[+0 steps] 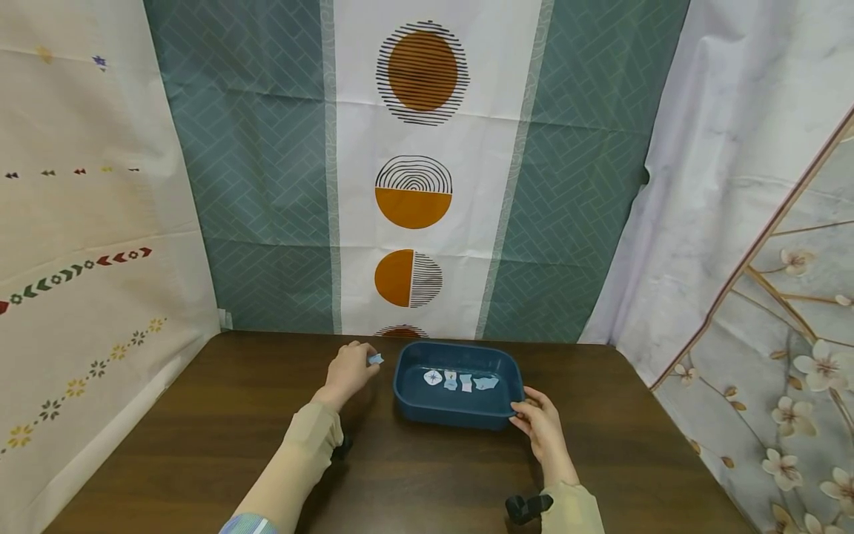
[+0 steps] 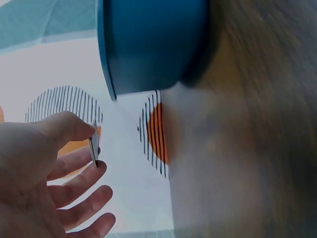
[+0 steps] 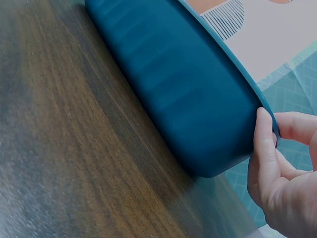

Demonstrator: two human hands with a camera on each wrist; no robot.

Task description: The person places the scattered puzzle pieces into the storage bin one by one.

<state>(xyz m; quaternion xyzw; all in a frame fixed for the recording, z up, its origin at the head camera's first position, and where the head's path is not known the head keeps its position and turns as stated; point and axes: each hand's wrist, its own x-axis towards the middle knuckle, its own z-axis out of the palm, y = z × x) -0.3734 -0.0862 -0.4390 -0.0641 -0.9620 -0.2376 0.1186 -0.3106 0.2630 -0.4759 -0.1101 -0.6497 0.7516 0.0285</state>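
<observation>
A dark blue rectangular plastic basin [image 1: 460,417] stands on the wooden table. My right hand [image 1: 542,424] pinches its rim at the near right corner, and the right wrist view shows thumb and fingers [image 3: 266,144] on the basin wall [image 3: 183,94]. To the left of the basin, my left hand [image 1: 348,371] holds a small flat light-blue piece [image 1: 376,359] above the table. Seen edge-on in the left wrist view, that thin piece [image 2: 94,145] sits between thumb and fingertips. Inside the basin lie a round white piece [image 1: 433,377] with a star-like mark and several flat light-blue pieces [image 1: 485,383] in a row.
The brown wooden table [image 1: 427,475] runs back to a hanging green and white cloth [image 1: 414,141] with orange circles. Patterned cloths hang at the left [image 1: 87,245] and right [image 1: 767,311] sides. A dark band is worn on each wrist.
</observation>
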